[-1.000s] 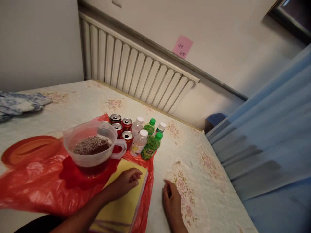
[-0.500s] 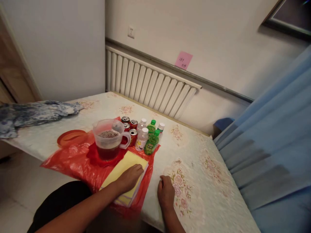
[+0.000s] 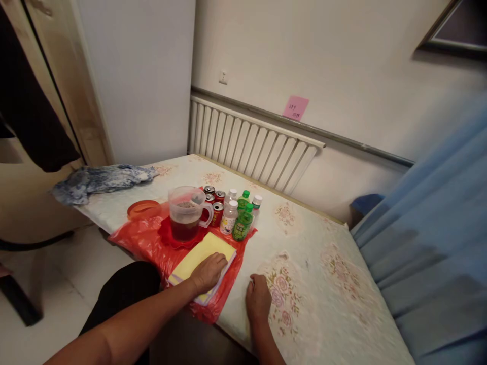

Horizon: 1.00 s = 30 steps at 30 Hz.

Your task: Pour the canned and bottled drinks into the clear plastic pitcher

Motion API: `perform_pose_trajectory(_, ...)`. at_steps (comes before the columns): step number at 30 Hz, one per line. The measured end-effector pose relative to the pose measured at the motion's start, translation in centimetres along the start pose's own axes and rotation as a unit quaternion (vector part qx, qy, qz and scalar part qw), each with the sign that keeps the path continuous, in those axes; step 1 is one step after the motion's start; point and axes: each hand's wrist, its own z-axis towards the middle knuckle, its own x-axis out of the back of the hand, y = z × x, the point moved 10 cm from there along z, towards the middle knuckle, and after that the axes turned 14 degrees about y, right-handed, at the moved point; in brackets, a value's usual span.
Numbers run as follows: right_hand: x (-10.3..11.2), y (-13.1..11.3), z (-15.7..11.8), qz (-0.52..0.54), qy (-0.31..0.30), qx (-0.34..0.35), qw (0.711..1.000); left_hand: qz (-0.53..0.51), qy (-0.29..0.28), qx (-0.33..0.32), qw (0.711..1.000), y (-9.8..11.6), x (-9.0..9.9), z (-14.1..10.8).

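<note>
My left hand rests on a folded yellow cloth, its fingers curled together near the right edge. Nothing shows in its grasp. To the right, my right hand lies on the floral tablecloth in a loose fist, touching only the cloth. Beyond the yellow cloth stands a clear plastic pitcher of dark, foamy liquid, on a red scalloped dish. Beside its handle are several red cans, white-capped bottles and green bottles.
Under these things spreads a red plastic bag. An orange lid lies to the left, with a blue patterned garment behind it. A radiator borders the far edge, and a blue curtain hangs on the right.
The camera view has turned left and tipped up, bringing in more of the room's left side. Both hands keep nearly the same places on the yellow cloth and the tablecloth.
</note>
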Motion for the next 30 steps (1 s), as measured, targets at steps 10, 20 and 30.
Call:
perform_pose_trajectory(10, 0.2, -0.3, -0.4, 0.008, -0.017, 0.005, 1.0, 0.022, -0.008, 0.002, 1.0, 0.3, 0.2, -0.1)
perform_pose_trajectory(20, 0.9, -0.8, -1.2, -0.001, -0.01, 0.024, 1.0, 0.029, -0.008, 0.004, 1.0, 0.5, 0.2, -0.2)
perform_pose_trajectory(30, 0.8, -1.2, -1.3, -0.028, -0.006, 0.051, 0.998, -0.002, 0.0, 0.001, 1.0, 0.5, 0.2, 0.1)
